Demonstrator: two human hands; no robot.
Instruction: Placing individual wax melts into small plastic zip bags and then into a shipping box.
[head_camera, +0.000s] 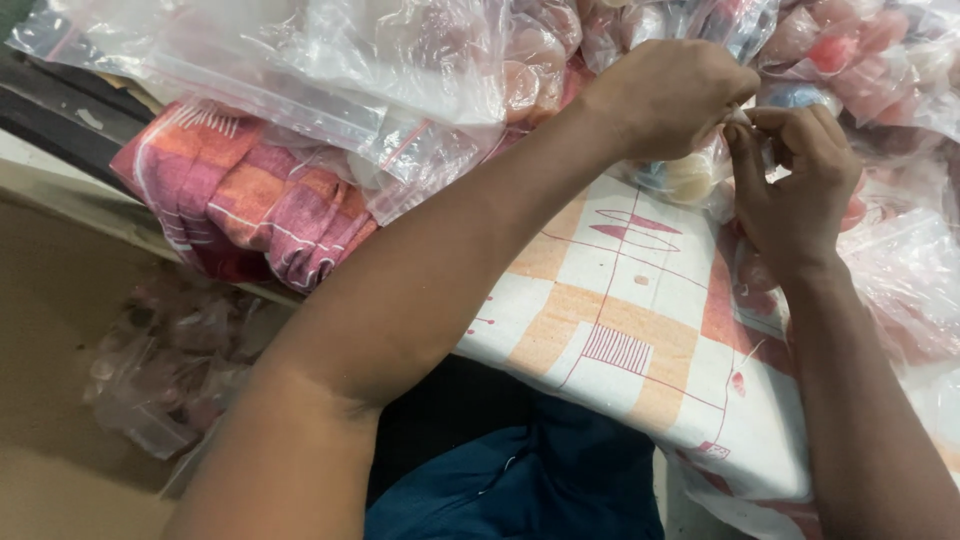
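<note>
We look down on our two bare hands meeting at the far right of the scene. Our left hand (665, 95) is curled into a closed fist-like pinch, and our right hand (795, 180) has its thumb and forefinger pressed together just beside it; between them sits a small white piece (738, 117), touching the fingertips of both hands. It is too small to say what it is. Both hands grip it from opposite sides, which seems to let one hand steady it as the other works at it.

Directly under the left hand lies a small clear plastic bag holding pale and blue round pieces (680, 175), resting on the orange, white and red patterned cloth (620, 320) that covers the work surface in front of us. The bag sits close below the pinch, probably so that it stays within easy reach.

Along the far edge a heap of clear zip bags with pinkish and red contents (850, 50) crowds around both hands, and more such bags (330, 80) lie piled at the far left over the bunched folds of cloth (250, 205). On the floor at the near left, well apart from the hands, lies a loose clutter of crumpled clear bags (160, 370). Our blue garment (520, 480) shows at the near edge.
</note>
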